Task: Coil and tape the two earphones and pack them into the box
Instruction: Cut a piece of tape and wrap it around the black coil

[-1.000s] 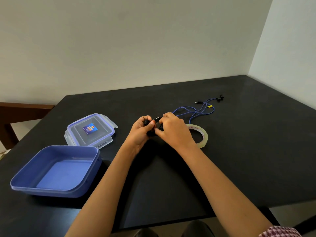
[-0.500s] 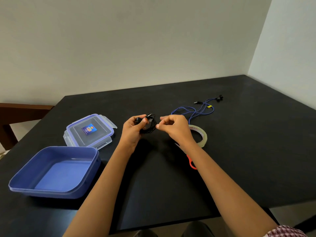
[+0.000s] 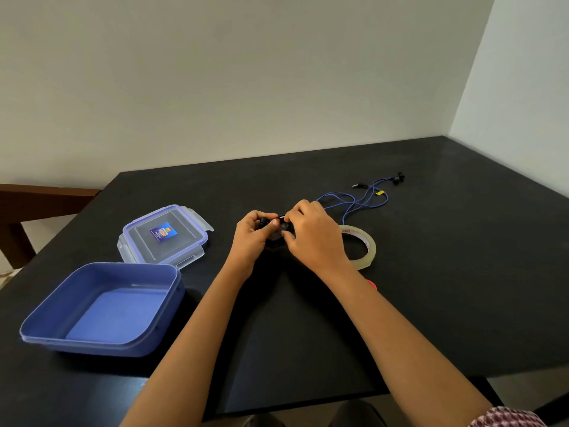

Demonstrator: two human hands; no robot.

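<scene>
Two-handed grip on black earphone coil [image 3: 278, 238], left hand [image 3: 251, 235] and right hand [image 3: 315, 237] curled round it, mid tabletop [image 3: 462, 272]. Open blue box [image 3: 77, 345] near left edge.

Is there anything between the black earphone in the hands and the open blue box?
Nothing visible. Only bare black table lies between the coiled black earphone and the blue plastic box; its clear lid lies behind it.

Both forearms are bare, with no watch or rings visible on the left hand [image 3: 251, 238] or right hand [image 3: 317, 238]. Far behind the right hand, a sleeve [image 3: 508, 419] shows a small maroon-and-white pattern.
</scene>
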